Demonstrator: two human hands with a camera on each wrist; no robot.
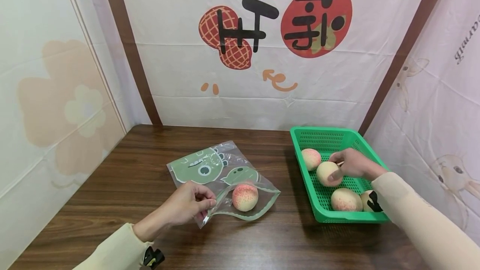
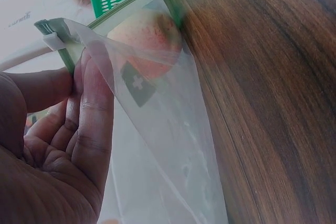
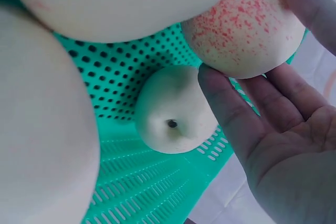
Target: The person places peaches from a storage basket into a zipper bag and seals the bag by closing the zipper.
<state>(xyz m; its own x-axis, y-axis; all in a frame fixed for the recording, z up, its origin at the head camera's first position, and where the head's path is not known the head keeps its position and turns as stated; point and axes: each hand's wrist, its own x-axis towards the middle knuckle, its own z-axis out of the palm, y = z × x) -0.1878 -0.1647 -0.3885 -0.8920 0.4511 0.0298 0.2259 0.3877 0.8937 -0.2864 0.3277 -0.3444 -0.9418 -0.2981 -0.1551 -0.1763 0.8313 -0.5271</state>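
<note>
My left hand (image 1: pixel 187 203) pinches the near left corner of a clear zip bag (image 1: pixel 198 172) with green cartoon prints, at its open mouth. A white slider sits on the zip strip (image 2: pixel 65 56) beside the fingertips in the left wrist view. One pink-speckled peach (image 1: pixel 245 197) lies just inside the mouth. Over at the green basket (image 1: pixel 352 217), my right hand (image 1: pixel 352 163) grips a pale peach (image 1: pixel 327 174) between thumb and fingers. Its pink-speckled side (image 3: pixel 247 30) shows in the right wrist view, with another peach (image 3: pixel 176 111) below it.
More peaches lie in the basket, one at its left wall (image 1: pixel 311 158) and others at the near end (image 1: pixel 346 200). The basket stands on the right of the dark wooden table (image 1: pixel 262 245). Printed white cloth (image 1: pixel 180 74) hangs behind the table and at both sides.
</note>
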